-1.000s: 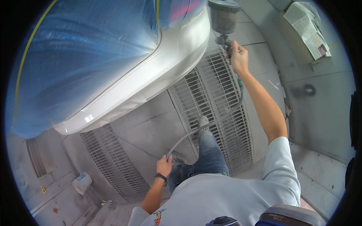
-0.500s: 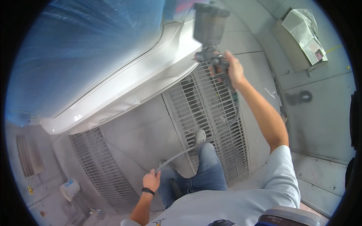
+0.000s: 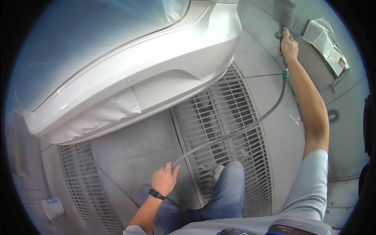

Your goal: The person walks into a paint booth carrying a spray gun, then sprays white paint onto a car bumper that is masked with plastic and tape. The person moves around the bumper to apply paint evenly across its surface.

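The right arm stretches up and away, nearly straight, and the right hand is closed around the grip of a spray gun whose paint cup stands above the fist; what the cup holds cannot be seen. The gun sits just beside the corner of the white car bumper, clear of it. A grey air hose drops from the gun's base and sweeps across the floor grate to the left hand, held low in front of the knees, its fingers curled around the hose. A black wristband circles that wrist. Pale masking sheet covers the car body above the bumper. Compared with half a second ago, the gun has moved right, past the bumper's corner, and the left hand sits higher and more central.
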Tool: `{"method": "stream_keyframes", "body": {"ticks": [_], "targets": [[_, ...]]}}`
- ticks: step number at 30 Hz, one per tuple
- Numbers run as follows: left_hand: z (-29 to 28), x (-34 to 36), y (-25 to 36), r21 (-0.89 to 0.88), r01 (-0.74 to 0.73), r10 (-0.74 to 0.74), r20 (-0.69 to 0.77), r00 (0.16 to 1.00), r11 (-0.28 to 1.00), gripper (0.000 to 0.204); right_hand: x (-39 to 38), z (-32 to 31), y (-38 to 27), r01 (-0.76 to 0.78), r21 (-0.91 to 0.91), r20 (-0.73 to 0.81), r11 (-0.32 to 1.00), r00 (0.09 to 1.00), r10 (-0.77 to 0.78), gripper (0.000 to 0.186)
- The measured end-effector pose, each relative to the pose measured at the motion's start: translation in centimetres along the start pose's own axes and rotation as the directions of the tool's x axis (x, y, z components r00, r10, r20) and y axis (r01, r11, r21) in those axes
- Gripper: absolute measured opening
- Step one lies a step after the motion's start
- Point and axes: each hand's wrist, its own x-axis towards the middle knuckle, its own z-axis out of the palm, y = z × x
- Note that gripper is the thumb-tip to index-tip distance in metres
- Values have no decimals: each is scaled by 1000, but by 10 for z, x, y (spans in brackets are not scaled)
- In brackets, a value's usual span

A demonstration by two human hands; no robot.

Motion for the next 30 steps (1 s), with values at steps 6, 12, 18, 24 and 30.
{"method": "stream_keyframes", "body": {"ticks": [6, 12, 18, 24, 30], "targets": [[37, -11, -107, 32, 44, -47, 97, 994, 998, 36, -140, -18, -54, -8, 243, 283, 970, 957, -63, 67], [38, -44, -157, -31, -32, 35, 102, 994, 999, 40, -279, -30, -160, 89, 249, 393, 965, 901, -184, 70], [29, -99, -184, -58, 45, -38, 117, 992, 997, 44, -411, -21, -260, 272, 341, 515, 900, 747, -421, 76], [24, -118, -185, -156, 139, -120, 127, 985, 978, 49, -474, -6, -347, 309, 448, 652, 839, 529, -542, 73], [-4, -106, -200, -145, 141, -113, 187, 976, 979, 49, -455, 14, -343, 28, 583, 763, 812, 323, -560, 70]]}}
